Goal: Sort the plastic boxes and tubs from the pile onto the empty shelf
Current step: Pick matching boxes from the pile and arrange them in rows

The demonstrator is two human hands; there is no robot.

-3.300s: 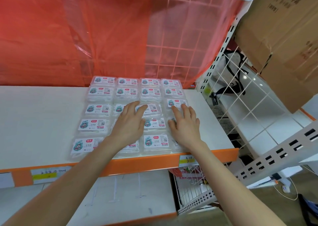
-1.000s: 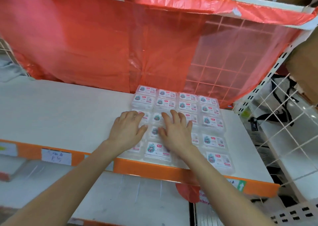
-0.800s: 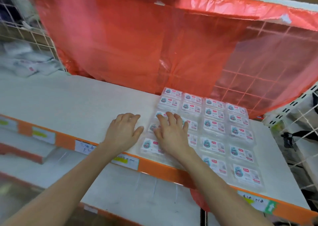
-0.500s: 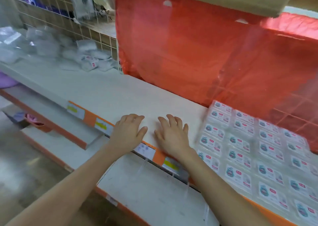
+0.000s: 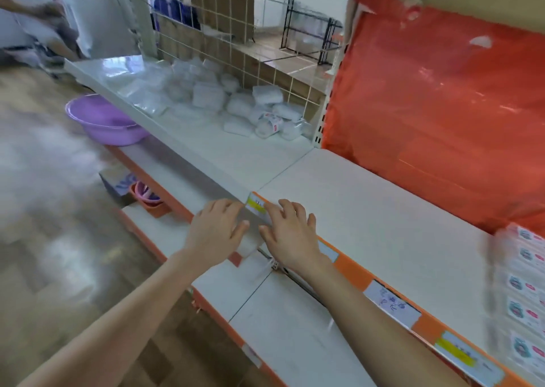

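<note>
A pile of clear plastic boxes and tubs (image 5: 236,103) lies on the white shelf (image 5: 224,156) to the left, against a wire grid. The sorted clear boxes with printed labels (image 5: 525,283) lie in rows at the far right of the white shelf with the orange edge (image 5: 383,227). My left hand (image 5: 216,232) and my right hand (image 5: 290,233) hover side by side, palms down, fingers spread and empty, over the shelf's front edge near a yellow price tag (image 5: 256,205). Both hands are well short of the pile.
Red plastic sheeting (image 5: 442,106) backs the shelf on the right. A purple basin (image 5: 101,120) sits on a lower shelf at left, with a small orange tub (image 5: 147,199) below it. A person (image 5: 38,15) stands at the far left. Lower white shelves run beneath my arms.
My view has swung left, away from the rows of sorted boxes toward the pile. Both hands left the boxes and moved left along the shelf edge, still empty.
</note>
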